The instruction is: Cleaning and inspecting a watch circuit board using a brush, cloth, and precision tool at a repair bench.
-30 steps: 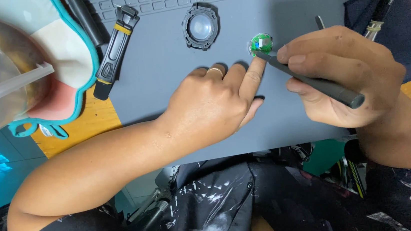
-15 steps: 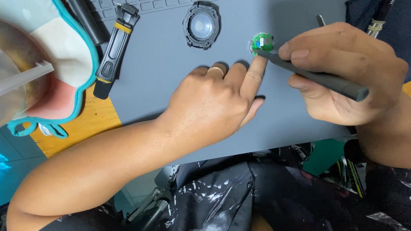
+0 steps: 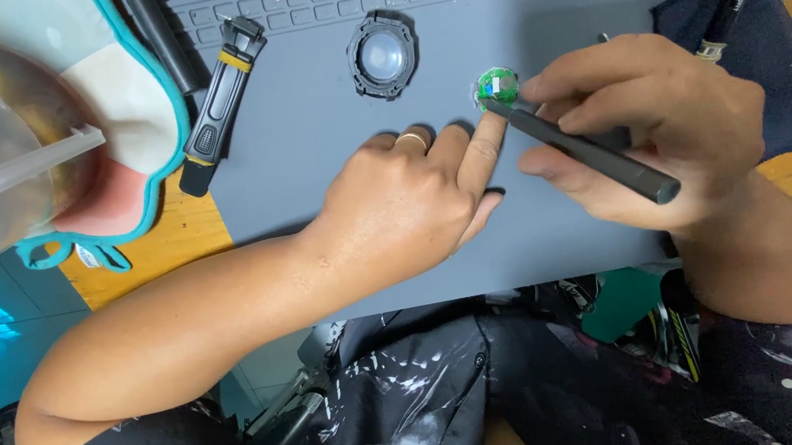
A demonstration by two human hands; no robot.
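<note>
— What are your fingers doing at this moment?

— My left index fingertip (image 3: 487,130) is pressing on the edge of the small green round circuit board (image 3: 497,84), and the other fingers of my left hand (image 3: 413,201) are lying half curled on the grey work mat (image 3: 312,153). My right hand (image 3: 658,129) is closed around a dark pen-shaped tool (image 3: 583,151), and its tip is touching the board.

— Is something changing compared with a second ago?

— Very little. The board is staying at the same place on the mat, just beside my fingertip. My right hand is keeping the same grip, and the rear end of the tool is moving only slightly to the right.

— And what is lying around?

— Behind my left hand, a round black ring with a lens (image 3: 382,55) is resting on the mat. More to the left, a black and yellow utility knife (image 3: 220,104) is lying at an angle over the mat's edge. A dark cloth (image 3: 766,42) is lying behind my right hand.
</note>
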